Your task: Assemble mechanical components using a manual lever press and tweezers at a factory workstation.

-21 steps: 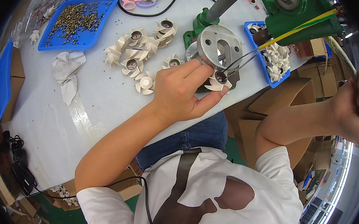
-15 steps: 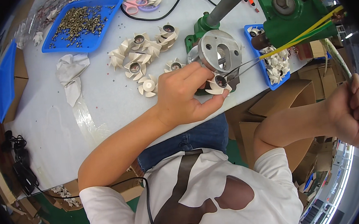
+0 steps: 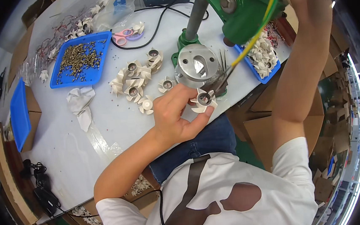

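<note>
My left hand [image 3: 172,115] pinches a white fan impeller [image 3: 198,107] with a dark round hub, just in front of the round silver metal fixture [image 3: 186,72] of a green press [image 3: 246,16]. A yellow-and-green strand [image 3: 254,40] slants down from the press, and thin metal tips at its lower end reach the impeller's hub. High at the right, my right hand [image 3: 311,2] is raised beside the press; its fingers are blurred and dark, and whether they grip anything is unclear. Several white impellers [image 3: 132,92] lie on the table left of the fixture.
A blue tray [image 3: 97,79] of small brass-coloured parts stands at the far left, near a crumpled white cloth [image 3: 79,101] and pink scissors [image 3: 120,37]. Right of the press, another blue tray [image 3: 266,79] holds white impellers. Cardboard boxes [image 3: 283,129] stand below the table's right edge.
My right hand has gone up and away from the lever's earlier low position at the right. My left hand still holds the impeller, and the whole view has shifted.
</note>
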`<state>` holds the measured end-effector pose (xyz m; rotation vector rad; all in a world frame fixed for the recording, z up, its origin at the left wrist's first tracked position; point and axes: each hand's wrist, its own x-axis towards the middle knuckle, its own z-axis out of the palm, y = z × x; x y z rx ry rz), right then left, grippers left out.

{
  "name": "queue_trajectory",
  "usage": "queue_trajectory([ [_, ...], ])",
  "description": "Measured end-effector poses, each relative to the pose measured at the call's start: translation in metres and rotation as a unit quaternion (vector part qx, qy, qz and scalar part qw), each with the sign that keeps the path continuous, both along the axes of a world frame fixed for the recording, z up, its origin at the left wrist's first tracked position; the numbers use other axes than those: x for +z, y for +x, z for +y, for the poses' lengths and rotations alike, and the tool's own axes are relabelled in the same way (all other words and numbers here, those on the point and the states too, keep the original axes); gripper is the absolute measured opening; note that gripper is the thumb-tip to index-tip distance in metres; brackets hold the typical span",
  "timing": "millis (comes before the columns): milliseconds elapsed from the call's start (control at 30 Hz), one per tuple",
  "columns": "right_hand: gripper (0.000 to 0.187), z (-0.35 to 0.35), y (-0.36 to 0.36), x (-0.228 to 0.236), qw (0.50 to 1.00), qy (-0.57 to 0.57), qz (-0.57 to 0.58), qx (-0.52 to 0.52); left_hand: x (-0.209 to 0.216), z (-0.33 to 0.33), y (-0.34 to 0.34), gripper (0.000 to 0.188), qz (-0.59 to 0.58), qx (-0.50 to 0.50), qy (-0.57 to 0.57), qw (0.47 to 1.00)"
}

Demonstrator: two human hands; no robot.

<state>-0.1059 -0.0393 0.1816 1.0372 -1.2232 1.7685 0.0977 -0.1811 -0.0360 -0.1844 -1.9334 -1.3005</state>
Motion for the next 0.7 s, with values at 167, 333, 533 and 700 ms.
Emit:
queue_trajectory([
  [167, 0.015, 0.032, 0.024, -0.072, 0.978, 0.122, 0.035, 0.165, 0.001, -0.002, 0.0, 0.023, 0.021, 0.006, -0.006, 1.0],
  [333, 0.045, 0.001, 0.089, -0.13, 0.857, 0.393, -0.213, 0.256, 0.002, -0.006, 0.001, 0.023, 0.018, 0.003, -0.017, 1.0],
  [533, 0.02, -0.005, 0.067, -0.149, 0.864, 0.394, -0.041, 0.312, 0.003, -0.002, -0.003, 0.024, 0.032, -0.009, -0.028, 0.999],
  [700, 0.017, -0.005, 0.077, -0.141, 0.861, 0.405, -0.053, 0.303, 0.01, -0.004, 0.002, 0.027, 0.003, -0.016, -0.028, 0.999],
])
